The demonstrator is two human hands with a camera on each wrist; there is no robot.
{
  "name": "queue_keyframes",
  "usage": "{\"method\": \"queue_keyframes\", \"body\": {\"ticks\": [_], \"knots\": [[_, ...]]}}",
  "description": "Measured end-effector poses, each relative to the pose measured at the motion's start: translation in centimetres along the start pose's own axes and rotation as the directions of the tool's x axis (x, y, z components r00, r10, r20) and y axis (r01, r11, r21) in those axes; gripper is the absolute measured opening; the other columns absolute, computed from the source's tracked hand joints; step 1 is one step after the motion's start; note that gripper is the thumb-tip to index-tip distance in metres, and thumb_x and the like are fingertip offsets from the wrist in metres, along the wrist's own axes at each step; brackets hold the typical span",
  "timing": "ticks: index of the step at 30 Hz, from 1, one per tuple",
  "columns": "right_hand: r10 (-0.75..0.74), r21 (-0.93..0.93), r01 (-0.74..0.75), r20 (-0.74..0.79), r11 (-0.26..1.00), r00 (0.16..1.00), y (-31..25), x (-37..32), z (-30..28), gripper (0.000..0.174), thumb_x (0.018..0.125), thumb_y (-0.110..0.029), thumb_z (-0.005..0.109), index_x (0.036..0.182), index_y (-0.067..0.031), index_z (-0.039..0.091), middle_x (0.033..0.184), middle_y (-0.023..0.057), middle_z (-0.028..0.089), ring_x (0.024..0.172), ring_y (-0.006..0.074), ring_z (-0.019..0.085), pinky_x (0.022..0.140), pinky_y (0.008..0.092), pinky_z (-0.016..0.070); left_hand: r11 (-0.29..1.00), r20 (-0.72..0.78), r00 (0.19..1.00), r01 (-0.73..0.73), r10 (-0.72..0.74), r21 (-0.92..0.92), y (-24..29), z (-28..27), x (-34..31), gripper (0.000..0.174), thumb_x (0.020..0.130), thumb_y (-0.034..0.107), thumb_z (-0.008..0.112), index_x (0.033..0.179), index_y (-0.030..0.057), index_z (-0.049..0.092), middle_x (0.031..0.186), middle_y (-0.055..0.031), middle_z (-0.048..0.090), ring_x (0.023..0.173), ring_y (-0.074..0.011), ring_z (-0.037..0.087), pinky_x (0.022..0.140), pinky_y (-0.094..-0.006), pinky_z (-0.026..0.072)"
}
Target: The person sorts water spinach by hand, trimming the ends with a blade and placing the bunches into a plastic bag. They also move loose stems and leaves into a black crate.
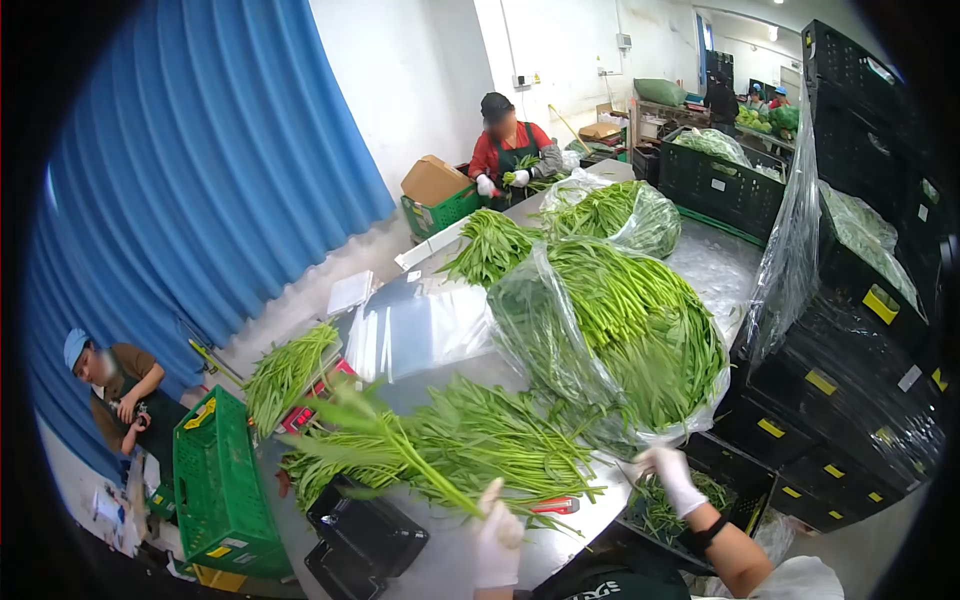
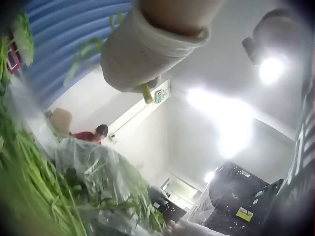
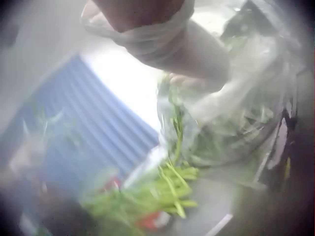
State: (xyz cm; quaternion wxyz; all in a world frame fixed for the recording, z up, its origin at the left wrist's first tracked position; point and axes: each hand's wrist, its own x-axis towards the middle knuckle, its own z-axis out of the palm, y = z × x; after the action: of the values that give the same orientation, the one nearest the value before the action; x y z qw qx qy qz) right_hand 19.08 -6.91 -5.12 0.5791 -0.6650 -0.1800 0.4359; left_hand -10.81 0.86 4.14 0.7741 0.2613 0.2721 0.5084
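My gloved left hand grips a few leafy green stems near their cut ends, held out to the left above the table; in the left wrist view a stem end pokes out of the curled glove. A loose pile of greens lies beyond it, with a red tool at its near edge. My gloved right hand is at the lower edge of the big plastic bag of greens, its fingers bent; whether they hold anything cannot be told.
Black trays lie at the table's near left, by a red scale. A green crate stands left. Below my right hand is a black crate with leaf scraps. Wrapped black crates stack at right. Two people work across and to the left.
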Motion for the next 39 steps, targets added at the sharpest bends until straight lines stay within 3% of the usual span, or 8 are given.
{"method": "queue_keyframes", "body": {"ticks": [4,7,11,16,22,29,35,39], "knots": [[-0.581,-0.79,0.57,0.36,0.225,0.73,1.5,3.1,7.3,0.04,0.074,-0.042,0.068,0.079,-0.0026,0.064,0.075,0.0127,0.059,0.073,0.0273,0.06,0.066,0.0383,0.0471,0.896,0.172,0.923,0.378,-0.344,-0.234,-2.6,-2.5,0.7,0.035,0.099,0.021,0.04,0.126,0.0004,0.047,0.054,0.0043,0.027,0.041,-0.0057,0.025,0.04,-0.0213,0.0233],[-0.432,-0.854,0.482,0.516,-0.196,0.74,3.1,4.6,9.4,0.039,0.071,-0.041,0.069,0.076,-0.0024,0.064,0.073,0.0118,0.058,0.069,0.0285,0.058,0.063,0.0386,0.0459,0.905,0.073,0.93,0.368,-0.361,-0.213,-2.3,-2.6,0.3,0.035,0.098,0.021,0.043,0.125,0.0004,0.048,0.057,0.003,0.032,0.042,-0.007,0.028,0.041,-0.0219,0.025],[-0.602,-0.861,0.441,0.498,-0.255,0.624,2.8,5.4,9.8,0.026,0.077,-0.026,0.061,0.069,-0.0015,0.058,0.069,0.0117,0.056,0.064,0.0283,0.057,0.057,0.0379,0.0439,0.936,-0.039,0.952,0.291,-0.305,-0.198,-2.2,-4.4,-0.2,0.031,0.096,0.02,0.046,0.118,0.0005,0.053,0.061,0.0017,0.039,0.044,-0.007,0.029,0.042,-0.0214,0.0251],[-0.378,-0.203,0.405,0.16,0.892,0.912,-4.4,3.0,8.1,0.02,0.094,-0.023,0.049,0.093,-0.0067,0.06,0.06,-0.0005,0.052,0.052,0.0075,0.047,0.049,0.0247,0.0373,0.923,0.063,0.964,0.266,-0.259,-0.278,-2.4,-4.4,0.4,0.025,0.096,0.019,0.048,0.112,0.0011,0.055,0.066,0.0008,0.045,0.046,-0.0066,0.031,0.043,-0.0204,0.0253],[-0.191,0.118,0.16,0.345,0.98,0.919,-7.2,-5.1,8.2,0.023,0.098,-0.025,0.043,0.103,-0.0089,0.059,0.063,-0.0054,0.051,0.052,0.0028,0.038,0.049,0.0179,0.0289,0.987,-0.054,0.989,0.144,-0.14,0.075,-1.6,1.6,3.0,0.035,0.094,0.013,0.051,0.127,0.0004,0.048,0.117,-0.0146,0.059,0.05,-0.003,0.034,0.046,-0.0187,0.031],[-0.142,0.093,0.109,0.533,0.99,0.834,-6.2,-8.0,7.3,0.021,0.097,-0.021,0.049,0.104,-0.0036,0.057,0.068,-0.0041,0.052,0.063,0.0046,0.048,0.062,0.02,0.0417,0.977,0.116,0.992,0.027,-0.053,0.212,-0.4,6.5,3.7,0.03,0.094,0.011,0.051,0.122,-0.0011,0.049,0.118,-0.0194,0.059,0.044,-0.0022,0.035,0.041,-0.0187,0.0306],[-0.462,-0.379,0.647,0.473,0.662,0.75,-6.6,-7.8,8.4,0.035,0.087,-0.031,0.064,0.105,-0.0019,0.061,0.081,0.0093,0.067,0.067,0.0137,0.058,0.063,0.0258,0.0473,0.955,0.057,0.994,0.073,-0.093,0.287,-0.9,6.9,3.3,0.022,0.094,0.011,0.052,0.113,-0.0013,0.053,0.103,-0.0193,0.065,0.036,-0.0041,0.035,0.035,-0.0209,0.0283],[-0.631,-0.206,0.695,0.3,0.689,0.715,-7.3,-7.8,10.4,0.039,0.078,-0.028,0.073,0.106,-0.0023,0.064,0.086,0.0121,0.067,0.069,0.0162,0.059,0.065,0.0266,0.0485,0.954,0.025,0.995,0.082,-0.093,0.289,-0.7,6.7,2.8,0.021,0.094,0.011,0.051,0.112,-0.0005,0.054,0.103,-0.0193,0.066,0.034,-0.0054,0.036,0.034,-0.0217,0.0285]]}}
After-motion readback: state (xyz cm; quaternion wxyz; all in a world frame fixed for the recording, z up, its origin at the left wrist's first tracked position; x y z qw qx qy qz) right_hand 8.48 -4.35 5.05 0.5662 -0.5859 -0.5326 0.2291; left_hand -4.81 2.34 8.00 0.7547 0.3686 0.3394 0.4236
